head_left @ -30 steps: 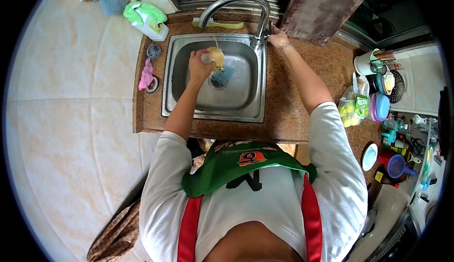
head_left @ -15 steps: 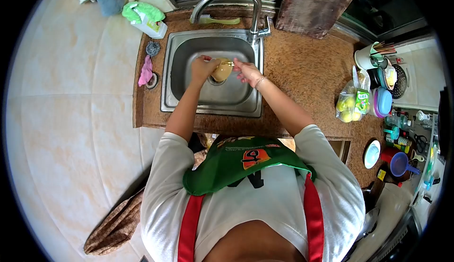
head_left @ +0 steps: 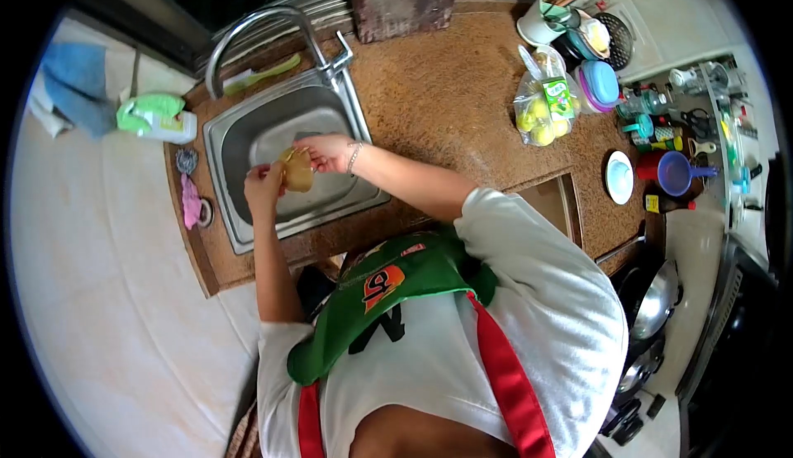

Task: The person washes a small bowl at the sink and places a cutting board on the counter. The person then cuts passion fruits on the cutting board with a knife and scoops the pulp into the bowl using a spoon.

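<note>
**Left hand (head_left: pixel 262 185) and right hand (head_left: pixel 332 153) close together**

I have the left forearm (head_left: pixel 275 264) pointing nearly straight forward, that hand curled inward. I angle the right forearm (head_left: pixel 413 177) leftward across the front, wrist (head_left: pixel 361 159) close to straight, palm near the left hand; its exact closure I cannot make out.

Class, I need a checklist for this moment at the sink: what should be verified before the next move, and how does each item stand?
1. Left hand holding the yellowish vessel: ok.
2. Right hand at the vessel: ok; whether its grip is firm, cannot tell.
3. Vessel over the sink, not over the counter: ok.
4. No water visible from the faucet: ok.
5. Inside of the vessel clean: cannot tell.
6. Bag of fruit well apart from the hands: ok.
</note>
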A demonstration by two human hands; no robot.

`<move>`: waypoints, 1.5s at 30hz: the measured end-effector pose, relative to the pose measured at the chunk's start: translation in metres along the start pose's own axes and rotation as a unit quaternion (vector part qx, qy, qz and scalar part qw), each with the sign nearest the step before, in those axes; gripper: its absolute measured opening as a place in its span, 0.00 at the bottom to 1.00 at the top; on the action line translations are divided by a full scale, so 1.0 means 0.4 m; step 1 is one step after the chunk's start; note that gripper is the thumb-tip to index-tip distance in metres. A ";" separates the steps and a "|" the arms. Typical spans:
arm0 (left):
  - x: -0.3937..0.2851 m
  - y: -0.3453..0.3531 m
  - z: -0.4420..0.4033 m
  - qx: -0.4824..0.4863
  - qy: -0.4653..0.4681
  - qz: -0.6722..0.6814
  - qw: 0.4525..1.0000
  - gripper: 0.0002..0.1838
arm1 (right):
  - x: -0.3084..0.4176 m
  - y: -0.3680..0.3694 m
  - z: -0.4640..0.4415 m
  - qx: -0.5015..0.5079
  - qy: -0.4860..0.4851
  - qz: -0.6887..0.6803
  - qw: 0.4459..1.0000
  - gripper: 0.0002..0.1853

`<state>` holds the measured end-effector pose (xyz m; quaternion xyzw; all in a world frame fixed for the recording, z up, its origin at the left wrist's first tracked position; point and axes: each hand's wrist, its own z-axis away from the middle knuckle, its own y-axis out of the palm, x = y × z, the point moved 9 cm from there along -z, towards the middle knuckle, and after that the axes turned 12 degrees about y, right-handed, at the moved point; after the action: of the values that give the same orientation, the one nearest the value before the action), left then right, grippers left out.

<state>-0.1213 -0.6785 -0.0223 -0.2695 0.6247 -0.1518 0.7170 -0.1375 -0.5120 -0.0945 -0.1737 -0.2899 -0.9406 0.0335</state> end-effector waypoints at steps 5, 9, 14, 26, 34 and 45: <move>0.007 0.056 0.042 0.008 -0.015 0.141 0.990 0.18 | -0.043 -0.005 0.055 0.082 -0.026 -0.014 0.996 0.11; -0.056 0.075 0.023 0.015 -0.016 0.150 0.988 0.18 | -0.023 -0.048 0.021 0.108 -0.022 -0.033 0.993 0.12; -0.026 0.145 -0.010 0.056 0.017 0.162 0.985 0.19 | -0.050 -0.091 0.093 0.065 -0.068 -0.100 0.991 0.14; -0.163 0.455 0.089 0.259 -0.007 0.302 0.917 0.21 | -0.098 -0.320 0.434 -0.226 -0.212 -0.039 0.950 0.20; -0.401 0.749 0.265 0.362 -0.074 0.384 0.846 0.18 | -0.119 -0.467 0.820 -0.451 -0.368 0.314 0.750 0.21; -0.683 1.109 0.284 0.356 -0.132 0.472 0.795 0.25 | -0.048 -0.715 1.037 -0.467 -0.482 0.533 0.516 0.18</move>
<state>-0.1106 -0.1461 -0.0471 0.3159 0.4754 0.0308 0.8205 -0.0390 -0.0445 0.0662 -0.7131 0.3658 -0.5187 0.2977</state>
